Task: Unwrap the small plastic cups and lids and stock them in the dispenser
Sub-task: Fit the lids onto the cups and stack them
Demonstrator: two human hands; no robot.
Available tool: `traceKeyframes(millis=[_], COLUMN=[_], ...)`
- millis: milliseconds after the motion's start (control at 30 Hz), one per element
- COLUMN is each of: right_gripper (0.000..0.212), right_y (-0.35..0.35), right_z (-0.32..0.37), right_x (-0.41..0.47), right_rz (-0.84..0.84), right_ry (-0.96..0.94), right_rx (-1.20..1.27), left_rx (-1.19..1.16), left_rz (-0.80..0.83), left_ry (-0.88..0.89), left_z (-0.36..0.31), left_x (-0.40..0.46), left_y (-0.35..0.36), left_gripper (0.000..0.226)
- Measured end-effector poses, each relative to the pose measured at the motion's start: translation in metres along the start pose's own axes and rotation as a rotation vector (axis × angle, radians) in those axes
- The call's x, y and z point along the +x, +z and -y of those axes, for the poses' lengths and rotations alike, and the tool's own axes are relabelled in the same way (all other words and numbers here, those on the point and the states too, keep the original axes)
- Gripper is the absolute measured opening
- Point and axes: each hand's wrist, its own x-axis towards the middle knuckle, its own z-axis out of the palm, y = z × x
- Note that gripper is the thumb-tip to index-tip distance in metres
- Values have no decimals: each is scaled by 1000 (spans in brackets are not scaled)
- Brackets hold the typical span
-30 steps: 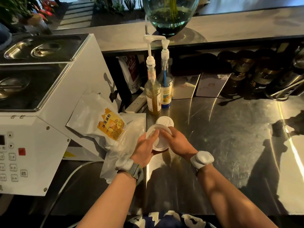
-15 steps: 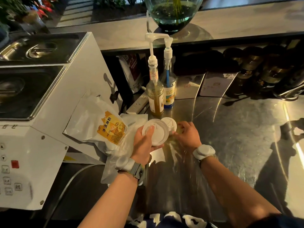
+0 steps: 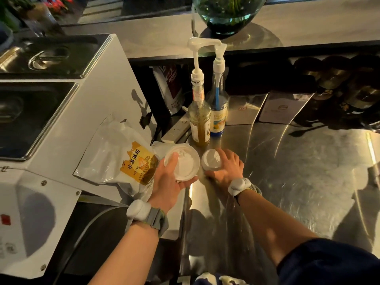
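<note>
While left hand grips lids.

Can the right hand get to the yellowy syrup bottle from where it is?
Probably yes. The right hand is curled round the small white stack, and the amber syrup bottle stands just beyond it with nothing between, but the hand is already full.

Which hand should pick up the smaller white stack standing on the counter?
Right. The right hand already curls around the small stack, while the left hand is busy holding the wider lid stack.
</note>
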Motion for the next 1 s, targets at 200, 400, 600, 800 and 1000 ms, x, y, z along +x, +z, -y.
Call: traceKeyframes(millis=[200, 400, 600, 800, 1000], right_gripper=[87, 77, 79, 75, 61], right_y=[6, 3, 2, -4, -38], right_z=[6, 4, 1, 7, 34], right_x=[2, -7, -14, -21, -35], right_rz=[-2, -17, -25, -114, -12], right_ry=[26, 9, 44, 129, 100], right_rx=[19, 21, 111, 282, 577], left_rx=[22, 79, 70, 88, 198], left_rz=[-13, -40, -46, -57, -99], left_ry=[-5, 28, 17, 16, 70], left_z=[-1, -1, 4, 9, 13], left_x=[1, 2, 2, -1, -8], left_y=[-5, -8, -14, -16, -10], left_gripper=[33, 33, 36, 38, 42])
